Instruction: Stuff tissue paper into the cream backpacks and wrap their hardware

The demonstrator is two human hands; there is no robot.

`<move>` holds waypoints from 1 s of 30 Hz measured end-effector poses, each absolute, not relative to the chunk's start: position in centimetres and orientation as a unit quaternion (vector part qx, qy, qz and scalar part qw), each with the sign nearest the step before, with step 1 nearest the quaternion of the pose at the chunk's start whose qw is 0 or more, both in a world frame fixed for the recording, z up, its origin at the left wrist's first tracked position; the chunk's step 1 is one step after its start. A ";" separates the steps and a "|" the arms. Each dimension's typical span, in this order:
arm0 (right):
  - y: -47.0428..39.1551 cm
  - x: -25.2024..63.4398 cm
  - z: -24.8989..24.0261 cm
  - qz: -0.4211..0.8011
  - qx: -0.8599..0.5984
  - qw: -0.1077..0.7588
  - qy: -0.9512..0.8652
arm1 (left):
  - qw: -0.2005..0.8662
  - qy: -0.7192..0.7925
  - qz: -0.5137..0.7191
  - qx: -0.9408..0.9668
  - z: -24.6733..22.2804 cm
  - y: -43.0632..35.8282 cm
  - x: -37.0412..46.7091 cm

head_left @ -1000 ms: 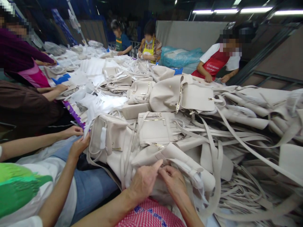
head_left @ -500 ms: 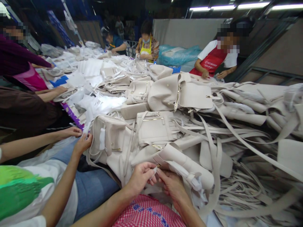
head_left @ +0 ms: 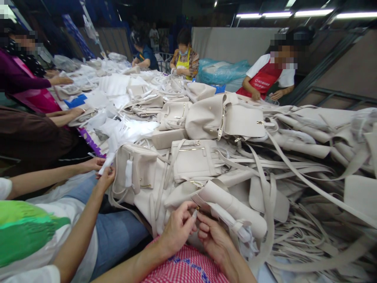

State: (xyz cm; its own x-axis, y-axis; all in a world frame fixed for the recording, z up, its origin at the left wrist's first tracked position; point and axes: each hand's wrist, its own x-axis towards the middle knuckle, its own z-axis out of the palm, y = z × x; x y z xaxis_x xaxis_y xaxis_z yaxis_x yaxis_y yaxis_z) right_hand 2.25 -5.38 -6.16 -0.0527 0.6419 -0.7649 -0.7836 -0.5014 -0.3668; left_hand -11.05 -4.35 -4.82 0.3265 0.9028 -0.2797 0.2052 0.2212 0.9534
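A beige leather-look backpack [head_left: 231, 202] lies right in front of me, its flap rolled over and white tissue wrapping [head_left: 244, 234] bunched at its end. My left hand [head_left: 180, 227] is closed at the bag's near edge, pinching a small pale strip [head_left: 194, 213] between thumb and finger. Just above the strip shows a small gold metal fitting [head_left: 198, 208]. From the other side my right hand [head_left: 214, 236] reaches the same spot, its fingers curled and closed near the fitting. What its fingertips grip is too small to make out.
More beige bags [head_left: 194, 161] and a heap of loose straps [head_left: 303, 243] cover the table around me. At my left, a co-worker's hands [head_left: 106, 179] handle a white wrapped strip [head_left: 108, 161]. Other people work along the far side. Blue plastic sheeting [head_left: 222, 68] lies beyond.
My right hand has shifted slightly down and its fingers are more curled. My left hand keeps its pinch. The neighbouring co-worker's hands have spread the white strip further into view.
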 end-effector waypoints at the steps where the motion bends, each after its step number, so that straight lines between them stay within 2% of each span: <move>1: -5.3 2.3 -6.2 0.735 -0.464 0.487 0.087 | 0.599 0.501 0.298 0.550 -4.8 -4.4 -11.0; 11: -5.1 2.1 -6.4 0.771 -0.424 0.463 0.102 | 0.703 0.503 0.324 0.385 -6.4 -4.2 -10.4; 16: -4.9 1.7 -6.3 0.764 -0.429 0.472 0.099 | 0.649 0.493 0.344 0.466 -5.7 -4.4 -10.6; 26: -5.3 2.0 -6.1 0.734 -0.452 0.500 0.081 | 0.591 0.502 0.303 0.553 -5.5 -4.1 -11.0; 30: -5.5 1.5 -5.5 0.708 -0.493 0.505 -0.003 | 0.535 0.483 0.298 0.626 -5.0 -4.2 -11.1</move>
